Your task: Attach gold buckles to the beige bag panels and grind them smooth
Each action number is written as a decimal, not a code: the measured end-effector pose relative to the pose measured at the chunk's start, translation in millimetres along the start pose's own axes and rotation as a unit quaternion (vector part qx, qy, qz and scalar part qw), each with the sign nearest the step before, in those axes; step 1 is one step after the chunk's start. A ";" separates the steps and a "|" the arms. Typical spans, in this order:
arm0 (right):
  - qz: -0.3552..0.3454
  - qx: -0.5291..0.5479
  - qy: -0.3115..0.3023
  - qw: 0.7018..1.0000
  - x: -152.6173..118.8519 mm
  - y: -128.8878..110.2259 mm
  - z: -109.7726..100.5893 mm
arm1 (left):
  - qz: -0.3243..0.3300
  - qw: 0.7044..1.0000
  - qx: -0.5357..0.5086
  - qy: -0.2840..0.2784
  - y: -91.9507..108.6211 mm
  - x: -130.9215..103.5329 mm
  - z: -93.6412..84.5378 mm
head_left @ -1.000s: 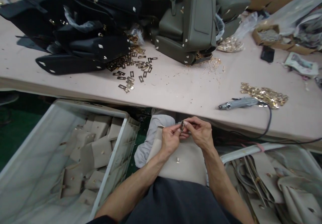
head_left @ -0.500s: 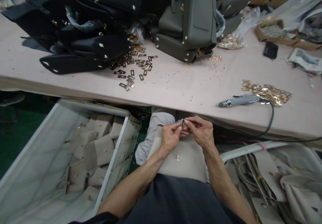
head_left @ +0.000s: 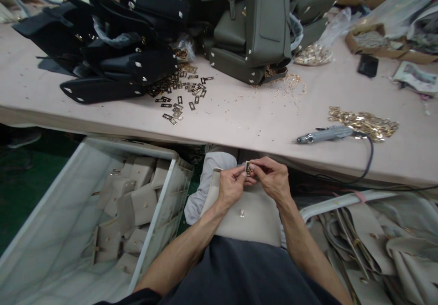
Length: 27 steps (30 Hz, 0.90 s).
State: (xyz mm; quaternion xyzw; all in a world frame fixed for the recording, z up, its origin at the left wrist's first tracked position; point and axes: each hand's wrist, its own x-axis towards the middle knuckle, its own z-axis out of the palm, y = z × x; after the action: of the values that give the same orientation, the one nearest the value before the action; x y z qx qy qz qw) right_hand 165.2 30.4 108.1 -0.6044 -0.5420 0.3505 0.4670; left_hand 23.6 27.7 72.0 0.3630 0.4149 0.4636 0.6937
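A beige leather bag piece point(head_left: 253, 218) lies across my lap, with a small metal fitting point(head_left: 242, 213) near its middle. Above its upper edge, my left hand point(head_left: 233, 184) pinches a small rectangular metal piece point(head_left: 247, 167) between thumb and fingers. My right hand point(head_left: 272, 177) grips the same piece from the other side, its thumb and fingertips closed on it. The fingertips partly cover the piece, so its details are hard to make out.
On the table point(head_left: 232, 127) are black bags point(head_left: 112, 67), dark green bags point(head_left: 267, 26), loose metal plates point(head_left: 191, 86), an electric screwdriver point(head_left: 325, 134) and gold fittings point(head_left: 366, 122). Crates with beige pieces stand left point(head_left: 160, 223) and right point(head_left: 335, 201).
The view has shifted slightly. Both hands stay together at the metal piece, which looks turned a little between the fingertips.
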 end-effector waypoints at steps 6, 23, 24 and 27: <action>-0.028 -0.028 0.001 0.999 0.2 5.9 -1.9 | 0.006 1.000 0.019 0.007 -0.4 -2.0 2.0; 0.023 0.082 -0.365 0.927 48.8 -1.1 -46.3 | 0.025 0.996 0.083 -0.006 6.5 -8.0 1.6; 0.029 0.094 -0.369 0.924 50.5 0.6 -45.9 | 0.035 0.995 0.096 0.006 5.6 -10.1 2.7; 0.049 0.128 -0.373 0.918 53.3 7.2 -45.0 | 0.091 0.981 0.168 0.025 2.1 -17.2 4.8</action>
State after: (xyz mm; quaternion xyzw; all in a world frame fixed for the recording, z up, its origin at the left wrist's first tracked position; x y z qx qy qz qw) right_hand 218.2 74.6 120.0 -0.3907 -0.5973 0.6393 0.2861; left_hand 23.3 11.5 79.8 0.4991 0.4692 0.4575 0.5669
